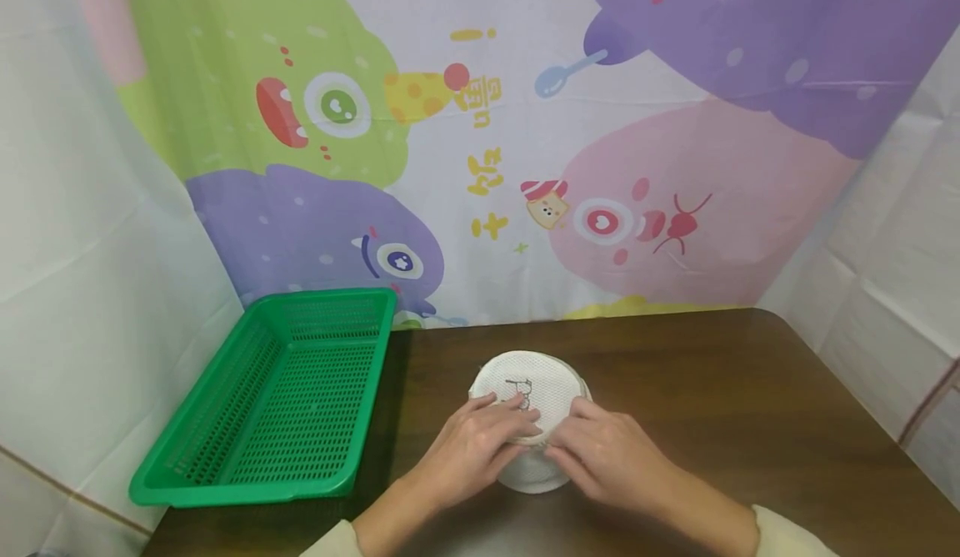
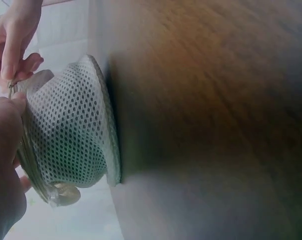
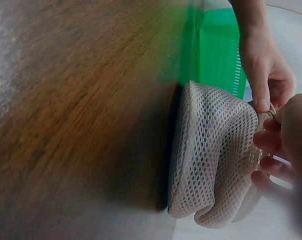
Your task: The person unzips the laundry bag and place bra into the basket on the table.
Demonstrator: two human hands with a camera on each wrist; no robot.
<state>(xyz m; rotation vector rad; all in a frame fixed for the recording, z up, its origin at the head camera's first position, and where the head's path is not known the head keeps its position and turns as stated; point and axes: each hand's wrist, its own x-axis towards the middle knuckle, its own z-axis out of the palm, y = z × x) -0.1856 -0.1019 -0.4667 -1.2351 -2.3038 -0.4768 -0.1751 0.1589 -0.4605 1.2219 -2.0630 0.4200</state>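
Observation:
A round white mesh bag (image 1: 534, 469) with a dark drawing on its top stands on the table; its mesh side (image 2: 66, 125) (image 3: 205, 150) looks creased. My left hand (image 1: 472, 449) (image 2: 3, 165) (image 3: 264, 62) lies over the top's left part, fingers spread, thumb at the zipped rim, holding it. At the rim's near right, my right hand (image 1: 611, 457) (image 2: 16, 37) (image 3: 295, 145) pinches the zipper edge between thumb and index finger. The two thumbs are close together. What the bag contains cannot be made out.
A green perforated basket (image 1: 307, 407) (image 3: 218, 50) stands on the left of the brown wooden table (image 1: 690, 390). Behind the table hangs a cloth (image 1: 487, 273) with colourful cartoon figures, and pale sheets hang at both sides.

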